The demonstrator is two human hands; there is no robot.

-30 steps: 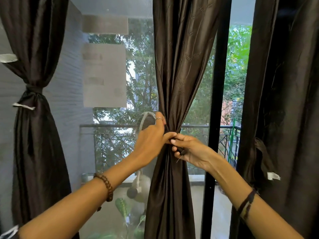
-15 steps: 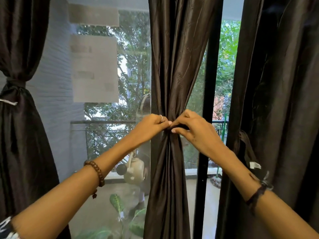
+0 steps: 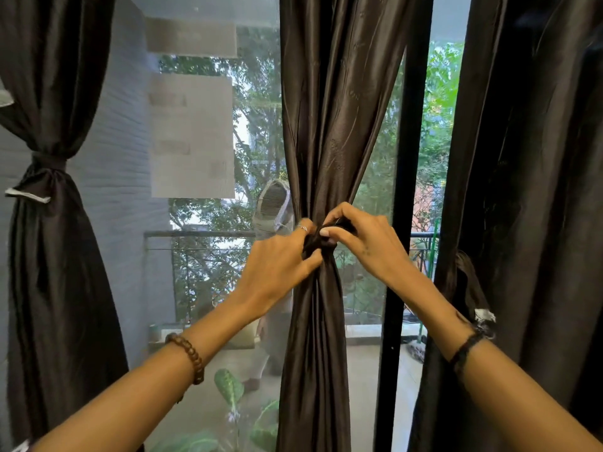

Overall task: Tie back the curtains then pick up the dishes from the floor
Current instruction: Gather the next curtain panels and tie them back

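A dark brown middle curtain (image 3: 329,125) hangs in front of the window, gathered tight at waist height. My left hand (image 3: 280,265) and my right hand (image 3: 362,243) meet at that gather, each pinching the dark tie band (image 3: 318,244) wrapped round the cloth. The fingers cover most of the band, so its knot is hidden. The left curtain (image 3: 49,223) is bound by a band at its middle. The right curtain (image 3: 528,190) hangs beside my right forearm. No dishes are in view.
A black door frame post (image 3: 401,223) stands just right of the middle curtain. Behind the mesh screen are a balcony railing (image 3: 202,234), a watering can and leafy plants (image 3: 231,389) low down. A tie band with a white tag (image 3: 483,316) hangs on the right curtain.
Both hands stayed at the gather; the right hand shifted from below the tie to over its top, and the fingers worked the band tighter. The view drifted slightly.
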